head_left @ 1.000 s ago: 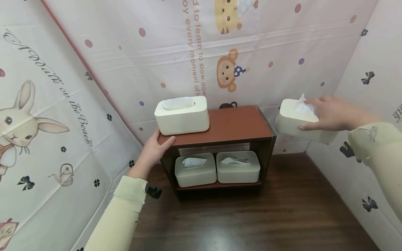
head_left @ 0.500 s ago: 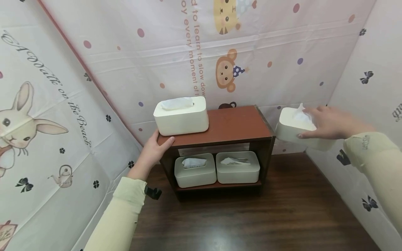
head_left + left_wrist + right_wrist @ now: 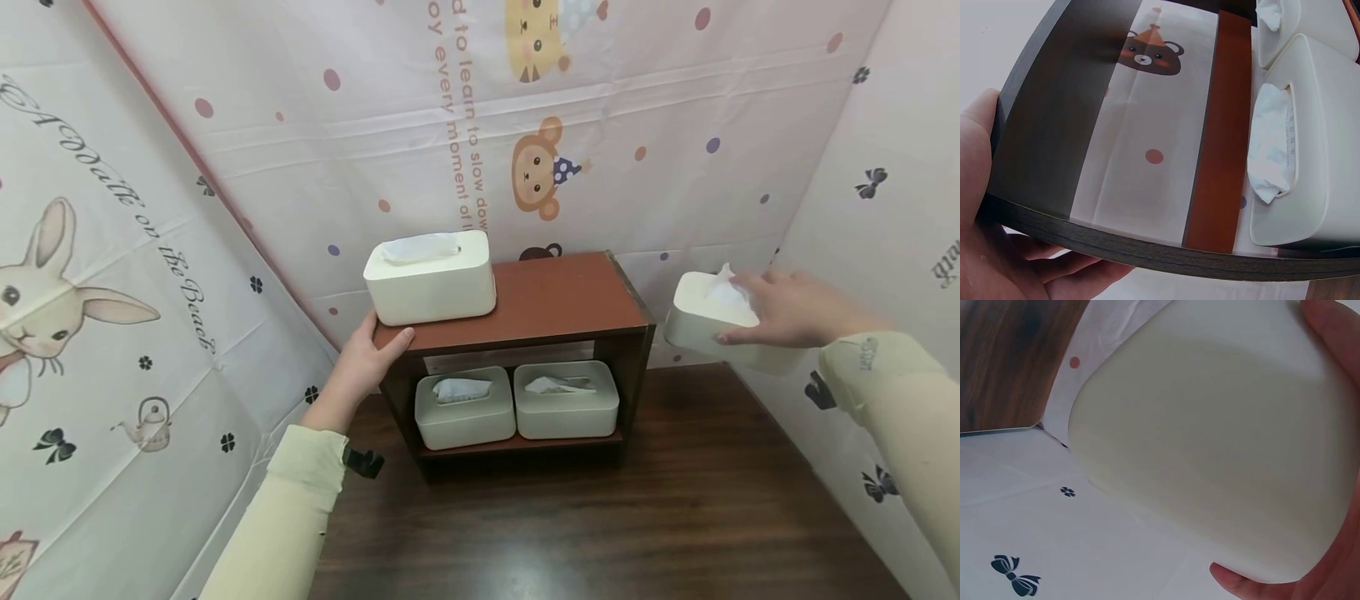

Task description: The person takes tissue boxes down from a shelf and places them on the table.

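Left of the wooden shelf unit [image 3: 566, 292], a white printed cloth [image 3: 97, 433] hangs as a wall, with a rabbit print [image 3: 48, 283] and a teapot print [image 3: 152, 425]. At the shelf unit's top left front corner, the left hand [image 3: 360, 362] grips the edge, thumb on the front, fingers curled round the side; a black device [image 3: 363, 462] sits at its cuff. Just beside that hand, on the left part of the shelf unit's top, stands an upper tissue box [image 3: 431, 292], cream, with white tissue at its slot.

On the shelf unit's lower board, two more stand side by side: a lower left tissue box [image 3: 467, 421] and a lower right tissue box [image 3: 566, 417]. Behind the shelf unit, pinkish cloth [image 3: 300, 158] carries a monkey print [image 3: 534, 171]; through the open back, the left wrist view shows a bear print [image 3: 1149, 56]. Dark wooden floor [image 3: 525, 533] spreads before it.

Right of the shelf unit and near its side, a held tissue box [image 3: 697, 329] is in the right hand [image 3: 791, 308], which is spread across it, thumb and fingers bent round opposite sides. Farther right of the shelf unit is white cloth with a dark bow print [image 3: 870, 183].
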`<control>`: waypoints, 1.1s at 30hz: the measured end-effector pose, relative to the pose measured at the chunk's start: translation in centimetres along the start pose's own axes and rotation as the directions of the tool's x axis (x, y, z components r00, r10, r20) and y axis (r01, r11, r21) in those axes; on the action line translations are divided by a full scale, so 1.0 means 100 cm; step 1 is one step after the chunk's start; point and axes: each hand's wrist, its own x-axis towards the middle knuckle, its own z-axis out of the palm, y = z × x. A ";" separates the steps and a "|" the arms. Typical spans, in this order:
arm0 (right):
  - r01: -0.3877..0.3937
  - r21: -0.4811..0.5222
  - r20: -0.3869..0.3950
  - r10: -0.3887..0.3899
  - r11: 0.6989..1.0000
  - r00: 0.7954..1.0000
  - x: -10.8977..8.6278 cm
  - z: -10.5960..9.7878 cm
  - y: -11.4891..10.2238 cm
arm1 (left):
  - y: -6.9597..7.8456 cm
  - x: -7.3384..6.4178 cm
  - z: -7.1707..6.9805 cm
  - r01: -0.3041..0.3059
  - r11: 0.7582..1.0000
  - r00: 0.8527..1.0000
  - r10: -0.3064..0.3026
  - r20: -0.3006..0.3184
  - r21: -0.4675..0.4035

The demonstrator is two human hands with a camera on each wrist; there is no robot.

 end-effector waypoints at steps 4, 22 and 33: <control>-0.012 0.024 0.010 0.012 1.000 1.000 0.001 0.007 0.002 | -0.001 0.000 -0.001 -0.005 1.000 1.000 0.005 -0.004 -0.004; -0.017 0.049 0.002 0.016 0.999 1.000 0.001 0.038 0.000 | -0.004 -0.001 -0.001 -0.007 1.000 1.000 0.007 -0.016 -0.005; -0.020 0.079 -0.014 0.021 0.997 1.000 -0.004 0.084 0.011 | 0.000 0.000 0.000 0.002 1.000 1.000 -0.002 -0.016 0.010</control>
